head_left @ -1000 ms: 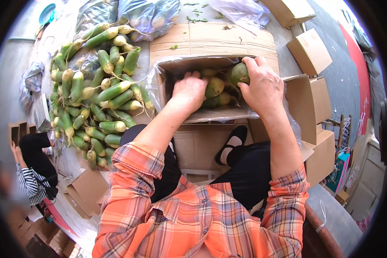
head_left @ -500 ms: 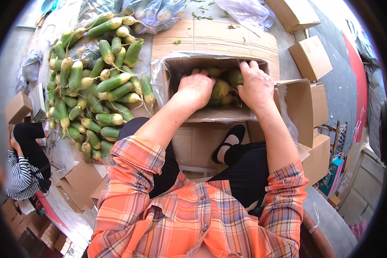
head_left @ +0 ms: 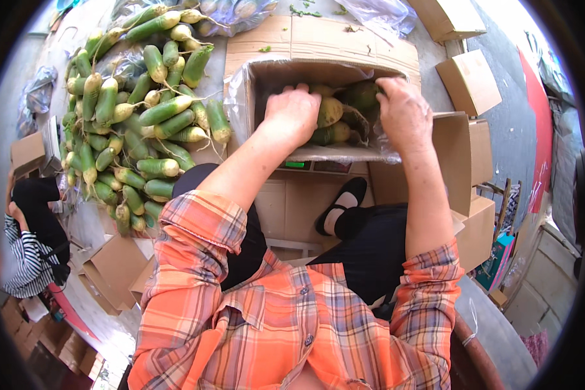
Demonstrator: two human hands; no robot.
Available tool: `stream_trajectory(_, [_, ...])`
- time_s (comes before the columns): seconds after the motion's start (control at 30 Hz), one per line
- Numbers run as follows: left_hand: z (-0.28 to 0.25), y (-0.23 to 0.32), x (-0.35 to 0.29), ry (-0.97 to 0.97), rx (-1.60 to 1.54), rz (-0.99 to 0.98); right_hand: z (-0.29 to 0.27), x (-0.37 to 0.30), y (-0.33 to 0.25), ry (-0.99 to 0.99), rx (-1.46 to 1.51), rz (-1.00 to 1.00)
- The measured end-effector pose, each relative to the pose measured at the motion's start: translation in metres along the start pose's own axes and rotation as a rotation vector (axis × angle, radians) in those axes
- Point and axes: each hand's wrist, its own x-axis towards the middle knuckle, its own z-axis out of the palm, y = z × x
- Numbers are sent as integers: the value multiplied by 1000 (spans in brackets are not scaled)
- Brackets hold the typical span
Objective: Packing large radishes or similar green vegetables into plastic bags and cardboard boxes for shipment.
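A cardboard box (head_left: 344,155) lined with clear plastic stands in front of me with several green radishes (head_left: 331,112) lying in it. My left hand (head_left: 292,116) reaches over its left part, fingers bent down inside; the fingertips and whatever they grip are hidden. At the right inner side, my right hand (head_left: 404,116) has its fingers curled at the end of a dark green radish (head_left: 361,96). Part of the liner lies beneath that hand, along the box's right edge.
To the left lies a large heap of green radishes (head_left: 169,125). Flattened cardboard (head_left: 325,39) lies beyond the box; open cartons (head_left: 454,156) stand to its right. A green-lit display (head_left: 295,165) shows under its near edge. A person in a striped top (head_left: 29,260) sits at far left.
My right hand has shifted right, toward the box's right wall, uncovering more of the radishes. The box appears higher in view, and the green-lit display has come into sight below it.
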Motion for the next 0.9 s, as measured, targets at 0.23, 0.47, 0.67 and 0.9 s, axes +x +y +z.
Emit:
stream_trajectory(0.23, [-28,-3,-8,201,-81,107,-24,0,36,384,107,21])
stream_trajectory(0.47, [-63,-23,-23,651,-386,268,-8,-8,59,143,75,169])
stream_trajectory(0.67, [-84,-25,-46,612,-703,18,-11,-18,55,28,142,284])
stream_trajectory(0.9, [-96,-52,-76,679,-856,-118,-16,-29,53,-72,149,304])
